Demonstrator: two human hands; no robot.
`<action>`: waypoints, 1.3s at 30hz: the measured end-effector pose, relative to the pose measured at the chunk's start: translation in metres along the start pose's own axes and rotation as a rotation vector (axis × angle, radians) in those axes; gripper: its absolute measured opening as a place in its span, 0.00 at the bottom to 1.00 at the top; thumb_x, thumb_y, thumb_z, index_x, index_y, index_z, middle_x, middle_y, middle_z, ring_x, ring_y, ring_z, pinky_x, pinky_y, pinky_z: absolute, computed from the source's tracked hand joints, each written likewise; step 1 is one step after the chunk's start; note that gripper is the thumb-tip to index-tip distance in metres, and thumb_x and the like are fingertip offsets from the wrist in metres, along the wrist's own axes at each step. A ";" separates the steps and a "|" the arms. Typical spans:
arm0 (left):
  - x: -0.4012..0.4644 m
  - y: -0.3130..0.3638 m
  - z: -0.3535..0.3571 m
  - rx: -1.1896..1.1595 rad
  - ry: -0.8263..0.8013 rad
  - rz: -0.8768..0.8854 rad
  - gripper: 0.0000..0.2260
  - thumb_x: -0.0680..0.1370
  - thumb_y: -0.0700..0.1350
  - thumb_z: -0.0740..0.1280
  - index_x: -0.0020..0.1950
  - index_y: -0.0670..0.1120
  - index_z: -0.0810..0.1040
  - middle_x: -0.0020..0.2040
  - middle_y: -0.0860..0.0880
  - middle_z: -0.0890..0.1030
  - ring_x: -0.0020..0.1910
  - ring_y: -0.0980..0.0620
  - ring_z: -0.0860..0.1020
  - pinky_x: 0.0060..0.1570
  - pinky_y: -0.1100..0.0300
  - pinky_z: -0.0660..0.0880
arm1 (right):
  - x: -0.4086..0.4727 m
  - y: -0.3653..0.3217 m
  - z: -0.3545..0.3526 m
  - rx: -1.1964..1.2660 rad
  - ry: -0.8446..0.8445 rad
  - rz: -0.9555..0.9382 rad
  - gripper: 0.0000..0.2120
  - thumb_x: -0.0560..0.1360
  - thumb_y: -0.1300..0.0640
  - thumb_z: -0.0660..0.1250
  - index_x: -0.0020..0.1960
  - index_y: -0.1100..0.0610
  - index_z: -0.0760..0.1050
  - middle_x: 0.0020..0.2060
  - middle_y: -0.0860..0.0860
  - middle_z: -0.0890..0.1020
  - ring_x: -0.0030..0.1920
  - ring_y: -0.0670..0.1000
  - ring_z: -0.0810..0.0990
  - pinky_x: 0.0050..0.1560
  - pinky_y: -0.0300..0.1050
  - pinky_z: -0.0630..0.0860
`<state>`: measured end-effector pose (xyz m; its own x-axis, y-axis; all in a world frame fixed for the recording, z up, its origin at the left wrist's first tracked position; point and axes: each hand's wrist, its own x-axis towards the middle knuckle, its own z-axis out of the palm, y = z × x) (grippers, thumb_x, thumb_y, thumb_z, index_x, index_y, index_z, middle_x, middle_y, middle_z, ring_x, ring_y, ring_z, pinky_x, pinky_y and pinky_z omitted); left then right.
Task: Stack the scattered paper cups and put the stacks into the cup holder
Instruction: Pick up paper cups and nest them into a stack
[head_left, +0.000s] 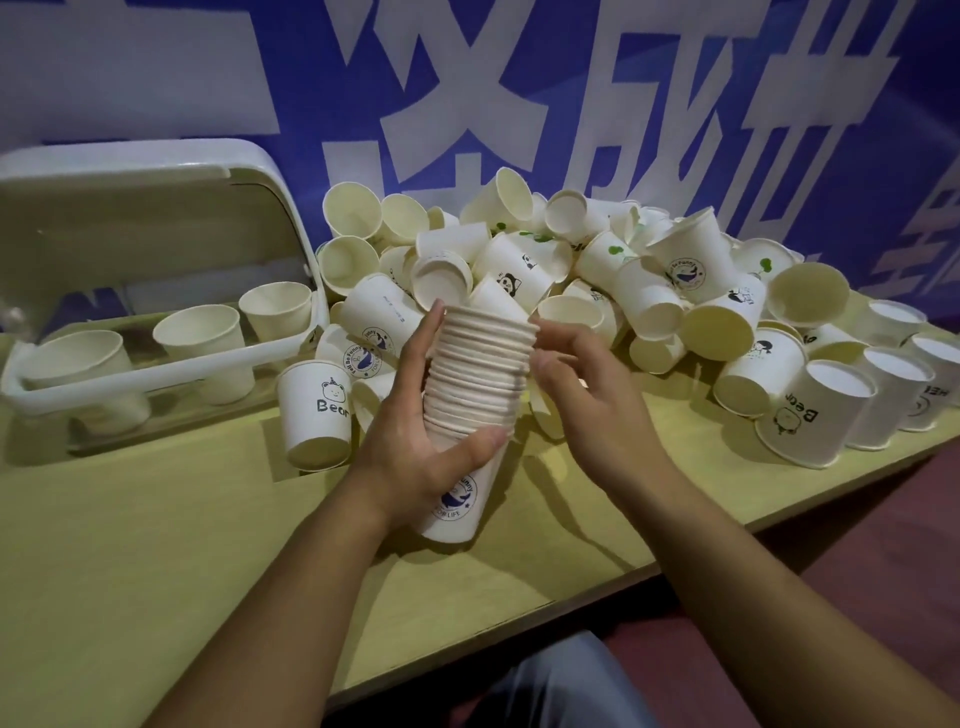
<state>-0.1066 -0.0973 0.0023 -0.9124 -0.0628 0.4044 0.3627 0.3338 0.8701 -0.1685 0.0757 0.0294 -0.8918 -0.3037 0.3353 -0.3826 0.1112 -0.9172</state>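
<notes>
Head view, looking down at a yellow-green desk (156, 545) set against a blue wall with large white lettering (649, 104). The left hand (410, 447) grips a tall stack of nested paper cups (478, 374), tilted and held above the desk near the middle; its fingers are curled round the far side and the thumb lies across the front. The right hand (587, 384) is just beside the stack's upper rims, fingers loosely bent and spread, holding nothing; whether they touch the stack cannot be told. Behind the hands lies a big heap of loose paper cups (649, 280), many on their sides, some printed with bears and whales. At the left stands a white cup holder (156, 208) with its lid raised and three cup stacks (202, 338) set in its slots.
</notes>
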 end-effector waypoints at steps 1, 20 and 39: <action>0.000 0.000 -0.001 0.007 -0.003 -0.003 0.47 0.66 0.60 0.74 0.78 0.69 0.49 0.67 0.60 0.75 0.59 0.59 0.80 0.53 0.64 0.78 | -0.002 0.003 -0.003 -0.053 -0.015 -0.025 0.18 0.75 0.49 0.63 0.64 0.46 0.77 0.60 0.41 0.80 0.58 0.40 0.78 0.56 0.43 0.77; 0.000 0.004 -0.001 0.010 0.007 -0.066 0.43 0.65 0.61 0.73 0.73 0.78 0.52 0.68 0.63 0.73 0.57 0.62 0.80 0.52 0.62 0.78 | 0.036 0.041 -0.073 -1.023 -0.442 -0.057 0.37 0.76 0.40 0.67 0.77 0.34 0.49 0.65 0.51 0.73 0.62 0.54 0.74 0.66 0.56 0.69; -0.011 0.031 0.002 0.036 -0.080 -0.071 0.51 0.63 0.60 0.77 0.76 0.75 0.46 0.66 0.63 0.74 0.59 0.62 0.79 0.55 0.60 0.80 | 0.030 -0.042 -0.023 0.061 -0.154 -0.087 0.29 0.73 0.45 0.69 0.68 0.33 0.59 0.62 0.53 0.75 0.57 0.53 0.79 0.49 0.48 0.82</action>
<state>-0.0856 -0.0839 0.0244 -0.9484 -0.0125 0.3168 0.2906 0.3653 0.8844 -0.1844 0.0835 0.0824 -0.8069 -0.4513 0.3810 -0.4368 0.0219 -0.8993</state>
